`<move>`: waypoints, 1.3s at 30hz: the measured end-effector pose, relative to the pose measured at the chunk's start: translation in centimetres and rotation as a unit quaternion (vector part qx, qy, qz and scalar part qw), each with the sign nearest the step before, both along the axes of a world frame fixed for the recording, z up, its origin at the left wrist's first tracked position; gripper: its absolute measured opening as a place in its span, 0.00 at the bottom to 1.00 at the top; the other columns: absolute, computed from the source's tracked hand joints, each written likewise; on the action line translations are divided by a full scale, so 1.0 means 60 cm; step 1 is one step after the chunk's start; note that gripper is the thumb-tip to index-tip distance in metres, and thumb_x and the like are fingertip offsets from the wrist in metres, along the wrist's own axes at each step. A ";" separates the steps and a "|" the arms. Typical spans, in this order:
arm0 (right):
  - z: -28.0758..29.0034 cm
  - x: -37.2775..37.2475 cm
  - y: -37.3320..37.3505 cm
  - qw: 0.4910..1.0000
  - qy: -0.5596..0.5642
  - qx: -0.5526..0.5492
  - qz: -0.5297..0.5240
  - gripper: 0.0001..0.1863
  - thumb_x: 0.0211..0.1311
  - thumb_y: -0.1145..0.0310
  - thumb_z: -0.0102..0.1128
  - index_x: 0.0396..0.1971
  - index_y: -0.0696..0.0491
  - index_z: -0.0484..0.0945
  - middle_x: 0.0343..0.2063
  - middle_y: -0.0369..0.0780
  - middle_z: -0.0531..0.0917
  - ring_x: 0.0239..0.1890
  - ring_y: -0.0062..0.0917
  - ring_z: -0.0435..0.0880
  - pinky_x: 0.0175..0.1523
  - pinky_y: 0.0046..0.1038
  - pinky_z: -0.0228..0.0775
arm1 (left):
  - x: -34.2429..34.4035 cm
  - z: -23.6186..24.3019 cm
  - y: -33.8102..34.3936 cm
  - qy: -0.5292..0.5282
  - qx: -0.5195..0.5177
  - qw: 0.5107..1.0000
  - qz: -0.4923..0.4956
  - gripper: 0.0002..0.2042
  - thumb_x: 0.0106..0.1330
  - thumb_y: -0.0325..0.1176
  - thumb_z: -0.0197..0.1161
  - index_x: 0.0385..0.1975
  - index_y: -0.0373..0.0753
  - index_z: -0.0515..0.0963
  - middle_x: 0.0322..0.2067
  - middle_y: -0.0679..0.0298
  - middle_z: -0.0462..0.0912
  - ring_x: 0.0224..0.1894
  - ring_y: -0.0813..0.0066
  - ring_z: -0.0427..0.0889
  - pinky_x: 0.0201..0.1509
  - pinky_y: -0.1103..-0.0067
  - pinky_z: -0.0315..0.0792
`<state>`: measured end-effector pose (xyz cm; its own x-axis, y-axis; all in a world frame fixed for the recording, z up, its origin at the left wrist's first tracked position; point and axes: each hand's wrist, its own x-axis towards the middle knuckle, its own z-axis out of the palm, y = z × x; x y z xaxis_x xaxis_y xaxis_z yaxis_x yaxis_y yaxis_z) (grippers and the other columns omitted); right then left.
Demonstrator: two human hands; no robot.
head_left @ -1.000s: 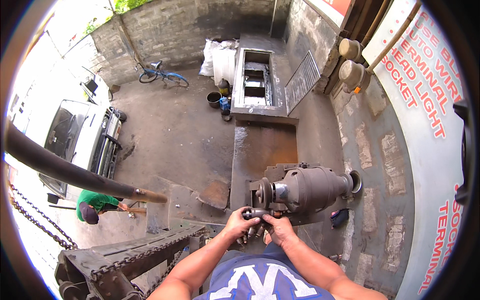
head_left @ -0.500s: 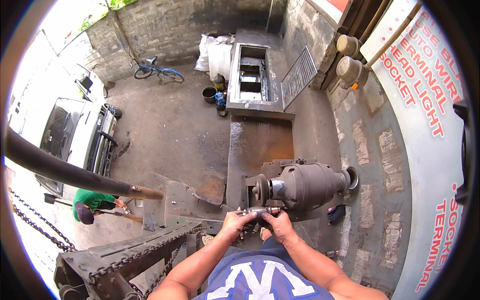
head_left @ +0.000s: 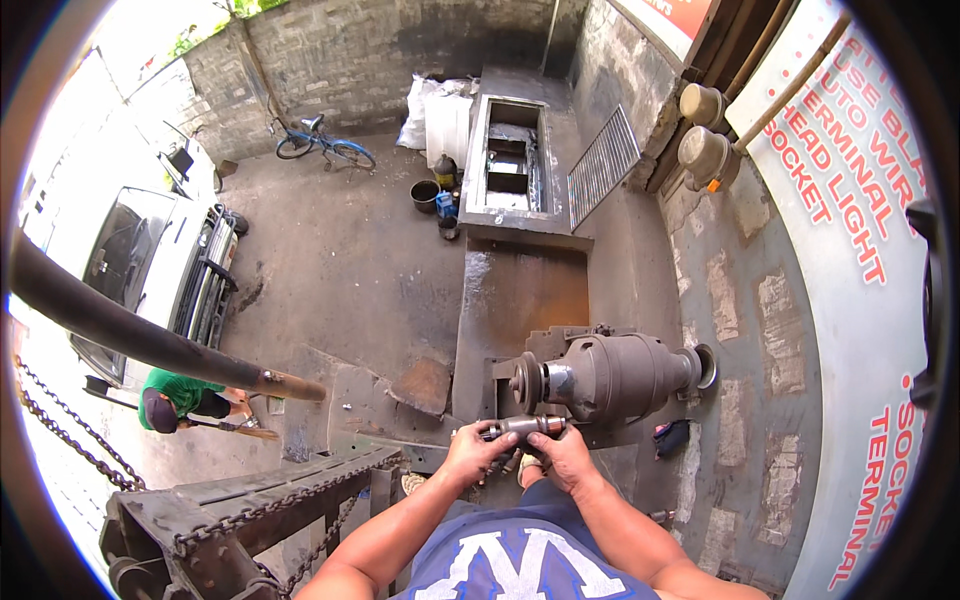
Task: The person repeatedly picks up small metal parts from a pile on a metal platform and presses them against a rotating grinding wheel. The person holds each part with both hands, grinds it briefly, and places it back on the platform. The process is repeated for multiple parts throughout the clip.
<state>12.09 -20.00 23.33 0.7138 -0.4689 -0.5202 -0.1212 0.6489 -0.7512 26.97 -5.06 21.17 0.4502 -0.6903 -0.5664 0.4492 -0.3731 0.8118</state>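
Observation:
A dark metal shaft-like part [head_left: 522,427], thicker in the middle with a coppery band near its right end, lies level between my two hands. My left hand [head_left: 470,452] is closed round its left end, thumb along the near side. Closed on the right half is my right hand [head_left: 563,456], its thumb also on the near side. Just beyond them stands a big grey motor-driven grinder [head_left: 625,376], with a round wheel [head_left: 526,383] on its left end. The part is apart from that wheel. Most of my fingers are hidden under the part.
Left of me runs a heavy steel frame [head_left: 250,490] with a chain [head_left: 280,512]. A thick pipe [head_left: 150,325] slants in above it. A person in green [head_left: 180,392] bends over a long tool near a white vehicle [head_left: 140,270]. Further off are a bucket [head_left: 424,196] and an open grate [head_left: 603,168].
The part has turned a little in my hands, and my thumbs now sit lower on it. The person in green has shifted slightly. My view has tilted a bit.

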 end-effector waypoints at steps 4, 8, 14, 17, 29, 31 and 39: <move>-0.005 0.001 -0.015 0.996 0.028 0.085 0.018 0.11 0.72 0.76 0.68 0.51 0.58 0.85 0.46 0.39 0.90 0.45 0.29 0.91 0.53 0.33 0.86 | -0.010 -0.030 0.004 -0.041 -0.046 0.998 0.006 0.30 0.64 0.42 0.82 0.60 0.27 0.81 0.38 0.60 0.90 0.36 0.78 0.85 0.42 0.76 0.81; -0.018 0.007 -0.020 0.992 0.043 0.117 0.030 0.13 0.74 0.76 0.66 0.54 0.60 0.81 0.48 0.44 0.88 0.48 0.36 0.90 0.56 0.41 0.85 | -0.009 -0.043 0.003 -0.108 0.018 0.994 -0.022 0.31 0.64 0.41 0.82 0.63 0.30 0.80 0.38 0.61 0.90 0.37 0.76 0.86 0.42 0.76 0.81; -0.021 0.003 0.004 0.994 -0.023 0.086 -0.055 0.10 0.73 0.77 0.67 0.51 0.56 0.85 0.44 0.39 0.90 0.45 0.30 0.90 0.52 0.36 0.85 | 0.021 -0.016 -0.020 -0.029 -0.026 0.996 -0.078 0.33 0.66 0.38 0.81 0.66 0.27 0.75 0.49 0.58 0.87 0.44 0.76 0.86 0.48 0.76 0.82; -0.022 0.007 0.020 0.995 -0.037 0.061 -0.068 0.11 0.71 0.81 0.66 0.50 0.55 0.86 0.44 0.38 0.90 0.45 0.27 0.90 0.51 0.34 0.84 | 0.048 -0.013 -0.024 0.081 -0.002 0.990 -0.113 0.27 0.67 0.41 0.80 0.58 0.29 0.82 0.42 0.64 0.89 0.38 0.80 0.85 0.45 0.79 0.81; -0.021 0.014 0.019 0.992 -0.013 0.092 -0.091 0.09 0.71 0.76 0.70 0.49 0.54 0.86 0.45 0.36 0.90 0.45 0.26 0.90 0.54 0.32 0.83 | 0.039 -0.006 -0.031 0.017 0.059 0.995 -0.077 0.22 0.67 0.43 0.81 0.48 0.28 0.87 0.39 0.62 0.91 0.37 0.79 0.86 0.45 0.77 0.81; -0.018 0.015 0.020 0.991 -0.033 0.104 -0.081 0.09 0.71 0.77 0.70 0.49 0.54 0.87 0.45 0.36 0.91 0.45 0.26 0.90 0.54 0.31 0.83 | 0.041 -0.002 -0.032 -0.012 0.065 0.994 -0.082 0.23 0.67 0.45 0.80 0.47 0.28 0.87 0.38 0.62 0.91 0.35 0.79 0.85 0.44 0.77 0.81; -0.015 0.008 0.006 0.989 -0.028 0.112 -0.089 0.09 0.73 0.76 0.68 0.50 0.56 0.86 0.44 0.38 0.91 0.44 0.28 0.91 0.52 0.33 0.85 | 0.030 -0.009 -0.042 -0.042 0.064 0.992 -0.099 0.25 0.65 0.44 0.82 0.50 0.27 0.85 0.37 0.62 0.90 0.36 0.79 0.86 0.44 0.76 0.81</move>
<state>12.57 -19.63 22.41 0.6608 -0.4676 -0.5871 0.0479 0.8069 -0.5887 28.76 -7.58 20.62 0.3617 -0.6944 -0.6221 0.2895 -0.5506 0.7830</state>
